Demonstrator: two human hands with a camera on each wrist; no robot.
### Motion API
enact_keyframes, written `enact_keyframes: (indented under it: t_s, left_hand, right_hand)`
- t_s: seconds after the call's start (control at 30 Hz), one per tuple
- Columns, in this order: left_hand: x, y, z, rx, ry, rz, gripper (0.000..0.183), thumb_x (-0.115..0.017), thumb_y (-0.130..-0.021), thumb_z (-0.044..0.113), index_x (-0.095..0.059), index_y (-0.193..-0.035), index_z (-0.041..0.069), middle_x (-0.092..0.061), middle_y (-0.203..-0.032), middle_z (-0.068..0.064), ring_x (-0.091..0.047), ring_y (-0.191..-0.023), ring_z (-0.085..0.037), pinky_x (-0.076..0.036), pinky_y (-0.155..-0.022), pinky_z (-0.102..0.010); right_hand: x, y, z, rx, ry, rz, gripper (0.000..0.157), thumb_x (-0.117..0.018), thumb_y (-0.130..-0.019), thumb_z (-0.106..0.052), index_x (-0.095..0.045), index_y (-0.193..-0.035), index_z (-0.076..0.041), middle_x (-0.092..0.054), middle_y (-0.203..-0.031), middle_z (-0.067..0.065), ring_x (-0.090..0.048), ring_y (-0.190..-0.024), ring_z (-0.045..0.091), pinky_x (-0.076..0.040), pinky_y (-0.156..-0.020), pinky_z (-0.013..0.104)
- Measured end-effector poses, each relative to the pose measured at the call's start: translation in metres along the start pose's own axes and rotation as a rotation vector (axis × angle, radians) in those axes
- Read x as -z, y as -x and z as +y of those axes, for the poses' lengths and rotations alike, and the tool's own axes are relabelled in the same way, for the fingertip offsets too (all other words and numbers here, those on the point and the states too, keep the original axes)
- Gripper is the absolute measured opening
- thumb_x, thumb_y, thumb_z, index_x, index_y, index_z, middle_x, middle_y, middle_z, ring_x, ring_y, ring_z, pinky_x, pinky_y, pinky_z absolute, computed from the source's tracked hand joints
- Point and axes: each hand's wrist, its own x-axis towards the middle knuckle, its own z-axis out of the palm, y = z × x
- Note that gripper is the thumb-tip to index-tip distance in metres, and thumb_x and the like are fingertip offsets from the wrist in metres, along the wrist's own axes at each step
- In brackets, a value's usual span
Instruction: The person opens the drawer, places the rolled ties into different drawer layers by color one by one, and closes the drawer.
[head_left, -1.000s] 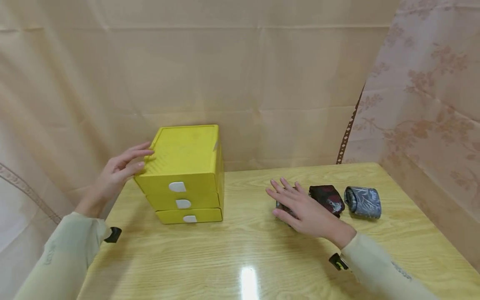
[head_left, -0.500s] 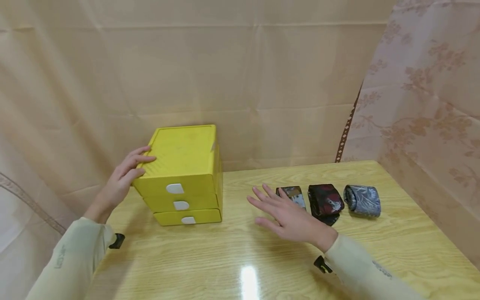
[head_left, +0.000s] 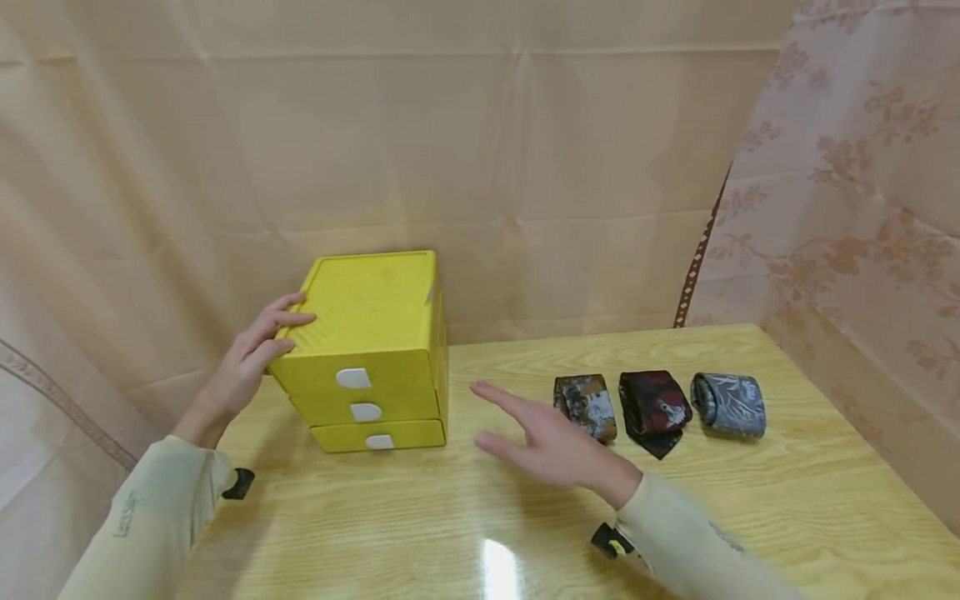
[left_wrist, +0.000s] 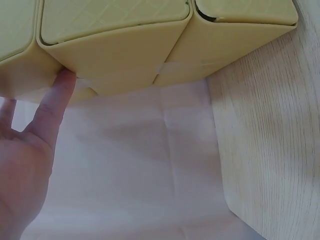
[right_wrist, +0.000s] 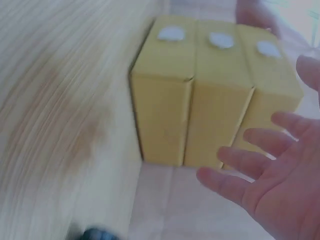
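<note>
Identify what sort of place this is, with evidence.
Probably a makeshift indoor filming corner: a wood-grain table, a plain curtain hung behind it and a floral curtain on the right.

In the head view, the right hand [head_left: 551,442] hides a lower part of the brown patterned roll [head_left: 591,407], and the print on the left sleeve [head_left: 150,517] is too small for sure reading. The left wrist view cuts the left hand [left_wrist: 22,170] and the yellow drawer box [left_wrist: 120,55]. The right wrist view is blurred; its bottom edge cuts a dark thing [right_wrist: 100,234] which I cannot identify.
</note>
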Motion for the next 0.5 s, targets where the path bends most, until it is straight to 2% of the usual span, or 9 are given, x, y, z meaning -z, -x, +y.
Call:
enact_keyframes:
  t_s: [0.1,0.13,0.17,0.2,0.27,0.37,0.5]
  left_hand:
    - [0.0,-0.001,0.0,-0.023,0.021,-0.002,0.033,-0.039,-0.1,0.006,-0.052,-0.13,-0.001,-0.024,-0.154,-0.007,-0.018,-0.141,-0.021,-0.026,-0.098,-0.019]
    - [0.0,-0.001,0.0,-0.028,0.029,-0.004,0.033,-0.04,-0.1,0.005,-0.052,-0.13,-0.001,-0.024,-0.154,-0.008,-0.018,-0.14,-0.022,-0.027,-0.098,-0.019]
    - [0.0,-0.001,0.0,-0.035,0.037,-0.005,0.033,-0.04,-0.1,0.005,-0.052,-0.13,-0.001,-0.024,-0.154,-0.008,-0.018,-0.141,-0.022,-0.027,-0.099,-0.019]
    - [0.0,-0.001,0.0,-0.04,0.045,-0.008,0.033,-0.04,-0.1,0.004,-0.052,-0.13,-0.002,-0.024,-0.154,-0.009,-0.018,-0.141,-0.023,-0.025,-0.101,-0.019]
    - [0.001,-0.001,0.001,-0.037,0.053,-0.012,0.033,-0.04,-0.1,0.005,-0.052,-0.13,-0.002,-0.024,-0.154,-0.01,-0.018,-0.141,-0.023,-0.024,-0.102,-0.021]
    - [0.001,-0.001,0.002,-0.015,0.057,-0.013,0.033,-0.041,-0.1,0.007,-0.052,-0.131,0.0,-0.024,-0.154,-0.008,-0.018,-0.141,-0.022,-0.023,-0.102,-0.025]
    - [0.003,0.0,0.0,0.036,0.026,-0.018,0.034,-0.04,-0.102,0.013,-0.052,-0.133,0.005,-0.023,-0.155,-0.002,-0.02,-0.14,-0.018,-0.031,-0.093,-0.025]
  right_hand:
    - [-0.002,-0.008,-0.01,-0.033,-0.153,0.003,0.055,-0.048,-0.097,-0.048,-0.032,-0.147,-0.031,-0.039,-0.146,-0.011,-0.057,-0.107,0.01,-0.04,-0.1,0.039]
    - [-0.003,-0.011,-0.013,-0.041,-0.205,-0.005,0.054,-0.048,-0.097,-0.046,-0.034,-0.146,-0.029,-0.044,-0.142,-0.011,-0.057,-0.107,0.011,-0.042,-0.098,0.039]
    - [-0.004,-0.014,-0.016,-0.046,-0.265,-0.017,0.053,-0.049,-0.098,-0.044,-0.037,-0.146,-0.026,-0.048,-0.139,-0.008,-0.053,-0.116,0.012,-0.044,-0.095,0.039]
    - [-0.005,-0.017,-0.02,-0.058,-0.342,-0.04,0.052,-0.05,-0.098,-0.042,-0.038,-0.145,-0.023,-0.052,-0.134,-0.006,-0.055,-0.114,0.014,-0.046,-0.093,0.039]
    - [-0.008,-0.023,-0.026,-0.1,-0.519,-0.107,0.052,-0.049,-0.098,-0.041,-0.039,-0.144,-0.019,-0.056,-0.128,-0.003,-0.059,-0.108,0.017,-0.05,-0.087,0.039]
    - [-0.013,-0.033,-0.035,-0.161,-0.813,-0.228,0.056,-0.047,-0.099,-0.041,-0.036,-0.145,-0.01,-0.056,-0.127,0.006,-0.06,-0.107,0.027,-0.052,-0.082,0.045]
    - [-0.025,-0.047,-0.046,-0.235,-1.134,-0.368,0.059,-0.044,-0.1,-0.044,-0.035,-0.144,-0.006,-0.052,-0.133,0.014,-0.057,-0.113,0.035,-0.049,-0.083,0.054]
